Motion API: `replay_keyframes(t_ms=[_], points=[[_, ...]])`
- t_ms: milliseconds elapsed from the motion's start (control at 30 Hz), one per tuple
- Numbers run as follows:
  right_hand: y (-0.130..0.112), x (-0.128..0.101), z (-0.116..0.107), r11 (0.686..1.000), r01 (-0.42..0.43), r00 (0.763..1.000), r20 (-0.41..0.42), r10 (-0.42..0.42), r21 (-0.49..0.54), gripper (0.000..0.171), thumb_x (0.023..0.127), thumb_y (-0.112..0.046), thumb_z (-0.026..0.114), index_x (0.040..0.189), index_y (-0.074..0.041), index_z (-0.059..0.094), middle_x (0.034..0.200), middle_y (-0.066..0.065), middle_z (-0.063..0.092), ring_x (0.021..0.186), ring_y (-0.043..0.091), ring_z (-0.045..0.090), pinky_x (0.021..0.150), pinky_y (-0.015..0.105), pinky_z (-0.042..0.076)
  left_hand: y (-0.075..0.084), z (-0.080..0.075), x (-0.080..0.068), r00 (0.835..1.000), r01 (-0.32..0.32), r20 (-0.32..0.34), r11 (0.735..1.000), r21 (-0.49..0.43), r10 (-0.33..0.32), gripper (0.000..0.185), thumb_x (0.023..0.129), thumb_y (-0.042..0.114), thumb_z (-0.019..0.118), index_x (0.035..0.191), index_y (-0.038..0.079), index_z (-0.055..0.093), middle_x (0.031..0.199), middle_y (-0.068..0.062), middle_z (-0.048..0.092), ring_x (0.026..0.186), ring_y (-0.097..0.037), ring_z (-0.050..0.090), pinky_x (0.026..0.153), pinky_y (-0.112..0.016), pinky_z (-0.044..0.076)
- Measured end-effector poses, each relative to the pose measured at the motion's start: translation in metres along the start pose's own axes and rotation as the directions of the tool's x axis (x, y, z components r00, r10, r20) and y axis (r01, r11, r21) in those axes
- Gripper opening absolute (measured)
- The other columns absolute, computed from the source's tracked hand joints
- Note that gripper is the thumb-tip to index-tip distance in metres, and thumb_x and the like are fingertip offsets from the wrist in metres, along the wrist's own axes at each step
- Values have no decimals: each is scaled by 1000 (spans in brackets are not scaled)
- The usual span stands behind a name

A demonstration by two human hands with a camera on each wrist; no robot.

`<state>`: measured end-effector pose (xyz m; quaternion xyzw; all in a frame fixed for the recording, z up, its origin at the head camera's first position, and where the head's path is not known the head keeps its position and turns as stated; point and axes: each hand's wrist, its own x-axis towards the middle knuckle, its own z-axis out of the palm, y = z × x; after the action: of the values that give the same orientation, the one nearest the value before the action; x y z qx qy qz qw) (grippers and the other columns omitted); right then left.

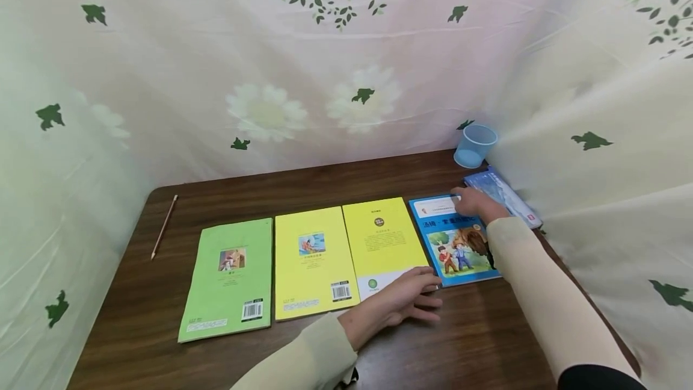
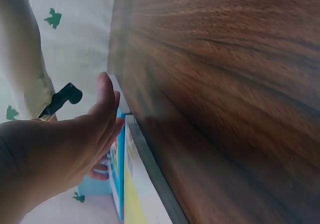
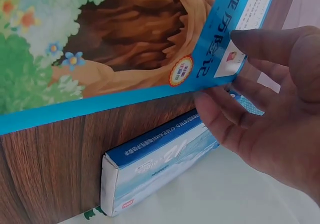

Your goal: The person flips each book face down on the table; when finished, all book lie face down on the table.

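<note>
A blue storybook [image 1: 460, 242], cover up with two cartoon children on it, lies at the right end of a row of books. At its far right corner is my right hand [image 1: 477, 202], thumb across the white label and the other fingers along the side edge, spread apart. My left hand [image 1: 403, 297] hovers by the near edge of a yellow book [image 1: 379, 236], its fingers loosely extended toward the blue book's near corner and holding nothing. Another yellow book [image 1: 295, 263] and a green book [image 1: 233, 281] lie further left, back covers up.
A blue-and-white box [image 3: 160, 159] lies along the table's right edge beside the blue book. Behind it stands a light blue cup [image 1: 475, 146]. A pencil [image 1: 164, 227] lies at the far left of the dark wooden table [image 1: 130, 312]. Patterned cloth [image 1: 303, 65] surrounds the back and sides.
</note>
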<state>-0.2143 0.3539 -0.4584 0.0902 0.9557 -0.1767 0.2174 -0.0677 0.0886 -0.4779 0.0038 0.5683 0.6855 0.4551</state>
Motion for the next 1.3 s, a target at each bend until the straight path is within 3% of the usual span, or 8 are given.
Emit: replay_keyframes(t_ms=[200, 433, 600, 900, 1300], points=[[4, 1, 0, 997, -56, 997, 57, 52, 61, 59, 105, -20, 39, 157, 0, 21, 157, 35, 25, 140, 57, 29, 111, 71, 32, 0, 10, 7, 999, 32, 31, 996, -83, -29, 64, 97, 30, 64, 152, 9, 38, 148, -26, 45, 120, -40, 61, 89, -58, 57], [7, -3, -2, 993, -73, 993, 102, 64, 93, 65, 102, -21, 46, 157, -2, 19, 156, 36, 24, 133, 56, 36, 102, 68, 44, 1, 20, 10, 998, 67, -6, 987, -149, -69, 65, 96, 27, 64, 151, 9, 36, 145, -32, 43, 118, -42, 61, 90, -60, 56], [6, -1, -2, 991, -90, 991, 104, 80, 97, 66, 101, -20, 49, 158, -3, 20, 155, 36, 25, 129, 54, 39, 99, 65, 47, 2, 26, 10, 996, 44, -64, 985, -168, -56, 57, 97, 26, 63, 146, 9, 40, 144, -28, 44, 115, -39, 63, 85, -59, 58], [4, 1, -3, 991, -99, 991, 101, 90, 94, 64, 101, -20, 49, 157, -3, 22, 154, 35, 28, 124, 51, 43, 95, 63, 51, 8, 28, 13, 996, 56, -52, 971, -232, -70, 59, 97, 25, 62, 148, 8, 37, 150, -38, 31, 119, -45, 60, 87, -61, 56], [4, 0, -4, 990, -100, 992, 93, 91, 98, 66, 101, -20, 53, 157, -4, 23, 153, 36, 29, 121, 51, 44, 92, 59, 53, 12, 37, 16, 989, 82, -89, 940, -331, -118, 58, 94, 22, 66, 146, 11, 43, 148, -42, 28, 117, -51, 57, 89, -58, 57]])
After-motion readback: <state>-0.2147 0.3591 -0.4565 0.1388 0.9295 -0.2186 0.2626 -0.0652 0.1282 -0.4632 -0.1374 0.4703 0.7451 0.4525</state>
